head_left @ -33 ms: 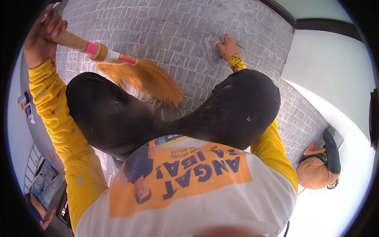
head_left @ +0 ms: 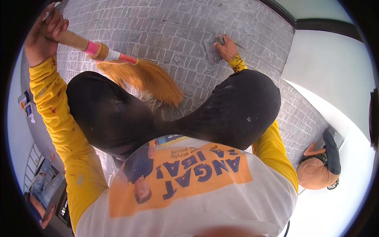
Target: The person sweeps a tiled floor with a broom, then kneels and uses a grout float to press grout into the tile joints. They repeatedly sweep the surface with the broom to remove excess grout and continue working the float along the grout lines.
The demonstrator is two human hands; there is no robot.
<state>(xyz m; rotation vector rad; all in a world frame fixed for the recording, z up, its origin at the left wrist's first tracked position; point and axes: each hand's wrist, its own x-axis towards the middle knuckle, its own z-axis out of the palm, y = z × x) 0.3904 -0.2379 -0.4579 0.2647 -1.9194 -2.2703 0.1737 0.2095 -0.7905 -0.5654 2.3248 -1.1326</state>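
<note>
My left hand (head_left: 47,37) is wrapped round the wooden handle of a broom (head_left: 71,38) at the upper left, with pink, white and red bands near its head. The soft orange-brown bristles (head_left: 148,83) fan out over the grey stone paving (head_left: 166,33) beyond my knees. My right hand (head_left: 226,48) grips a flat grey trowel-like tool (head_left: 211,50) lying against the paving at top centre; its handle is mostly hidden by my fingers. Both my forearms are in yellow, stained sleeves.
A crouching person (head_left: 318,170) works by the pale wall (head_left: 327,63) at right. A dark frame (head_left: 316,24) edges the top right. At far left are another person's legs (head_left: 41,181) and arm, metal railings (head_left: 29,154) and a small packaged item (head_left: 25,104).
My right hand and the flat tool have shifted very slightly left on the paving. My left hand and the broom stay as they were.
</note>
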